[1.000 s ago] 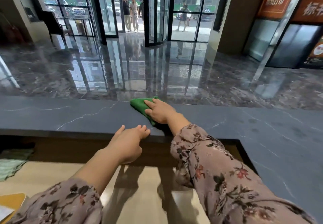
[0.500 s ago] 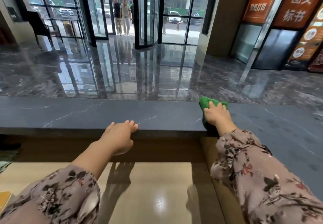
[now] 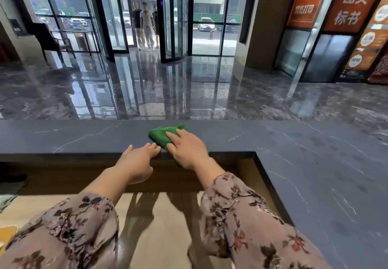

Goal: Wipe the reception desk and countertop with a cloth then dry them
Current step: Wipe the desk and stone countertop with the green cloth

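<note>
step: wet wipe of the upper countertop, front strip. Drying not yet started, judging by the single cloth in play.
right hand: flat, fingers straight, palm pressing down on the green cloth. Nothing is curled round it, so it's a press, not a pinch.
left hand: holds nothing. Fingertips rest on the near edge of the countertop, just beside the cloth, looks like a brace.
cloth position: bunched under the right palm and fingers. Free part sticks out ahead and to the left of the fingertips, and a bit hangs over the near edge below the wrist.
cloth vs counter: roughly mid-width of the front strip, left of the inner corner where the counter turns toward the person.
next move needs: steady downward pressure through a sideways sweep, palm staying on top so the bunch doesn't slip out or drop off the near edge.
left to cover (judgement): side wing of the countertop on the right, lower reception desk, then a dry pass.
</note>
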Action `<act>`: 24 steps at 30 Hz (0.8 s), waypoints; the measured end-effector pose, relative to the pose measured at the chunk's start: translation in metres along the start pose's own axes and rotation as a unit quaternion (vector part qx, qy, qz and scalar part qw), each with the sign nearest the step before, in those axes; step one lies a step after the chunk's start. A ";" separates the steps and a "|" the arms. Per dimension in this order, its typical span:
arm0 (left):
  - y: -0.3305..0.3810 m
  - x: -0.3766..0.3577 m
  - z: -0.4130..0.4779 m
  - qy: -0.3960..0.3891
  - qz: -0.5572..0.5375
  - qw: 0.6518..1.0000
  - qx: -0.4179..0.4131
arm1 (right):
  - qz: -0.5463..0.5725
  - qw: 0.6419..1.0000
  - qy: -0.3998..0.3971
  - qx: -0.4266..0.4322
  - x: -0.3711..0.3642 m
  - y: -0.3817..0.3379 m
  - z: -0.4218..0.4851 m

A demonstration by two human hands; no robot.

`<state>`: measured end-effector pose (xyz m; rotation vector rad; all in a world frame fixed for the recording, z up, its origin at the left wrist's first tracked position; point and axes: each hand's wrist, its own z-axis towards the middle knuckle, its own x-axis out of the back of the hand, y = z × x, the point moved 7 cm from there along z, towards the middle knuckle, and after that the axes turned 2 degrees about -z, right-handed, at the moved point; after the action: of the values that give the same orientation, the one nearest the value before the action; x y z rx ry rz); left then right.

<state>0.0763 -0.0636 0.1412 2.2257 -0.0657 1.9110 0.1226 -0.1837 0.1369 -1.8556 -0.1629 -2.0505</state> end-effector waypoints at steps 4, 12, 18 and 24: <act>0.001 0.001 0.000 0.010 -0.031 0.999 -0.002 | -0.027 0.998 0.025 -0.047 0.021 0.073 -0.034; 0.003 -0.006 -0.002 0.042 -0.055 0.998 -0.011 | -0.062 0.957 0.124 -0.254 0.032 0.149 -0.073; -0.008 -0.010 -0.007 0.079 -0.141 0.986 -0.036 | 0.117 0.866 0.247 -0.418 0.001 0.109 -0.085; -0.056 0.000 -0.030 0.180 -0.202 0.963 0.005 | 0.286 0.776 0.294 -0.479 -0.013 0.075 -0.072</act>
<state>0.0564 -0.0030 0.1382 1.6896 0.4203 2.0314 0.0823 -0.2744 0.1027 -1.2212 1.6621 -2.2274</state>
